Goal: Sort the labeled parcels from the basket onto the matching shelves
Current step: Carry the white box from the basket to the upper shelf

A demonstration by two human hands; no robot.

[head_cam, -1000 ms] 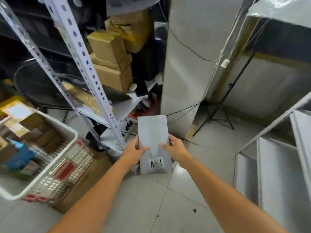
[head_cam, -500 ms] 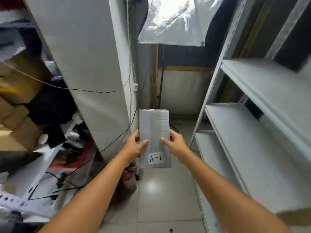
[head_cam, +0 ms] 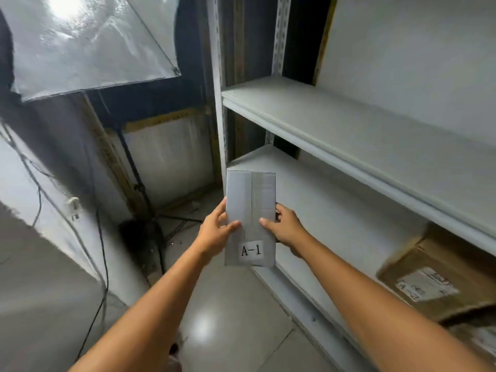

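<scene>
I hold the grey parcel (head_cam: pixel 251 208) marked A-1 in mid-air before the left end of the lower shelf (head_cam: pixel 335 210), left hand (head_cam: pixel 214 232) and right hand (head_cam: pixel 288 229) each with a grip pinching one side edge; with no shelf labels visible, I risk misfiling it.

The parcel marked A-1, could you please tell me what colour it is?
Grey parcel, white label; head view.
</scene>
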